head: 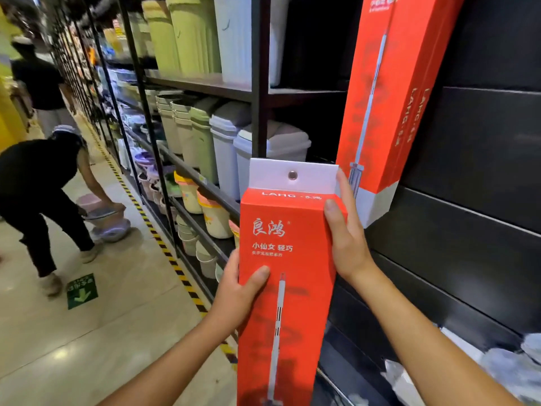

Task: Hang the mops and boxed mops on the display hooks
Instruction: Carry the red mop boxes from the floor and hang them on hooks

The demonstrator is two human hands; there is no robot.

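head: wearer's eye level | faces forward-down | close to shelving [260, 92]

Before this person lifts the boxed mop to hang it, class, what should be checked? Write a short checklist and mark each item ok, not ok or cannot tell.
1. Left hand grips the held red box: ok.
2. Right hand steadies its upper right edge: ok.
3. White hang tab is topmost, with its hole unobstructed: ok.
4. Free display hook visible: cannot tell, none shows against the dark wall panel.
5. Hanging red box leaves room beside it: cannot tell.
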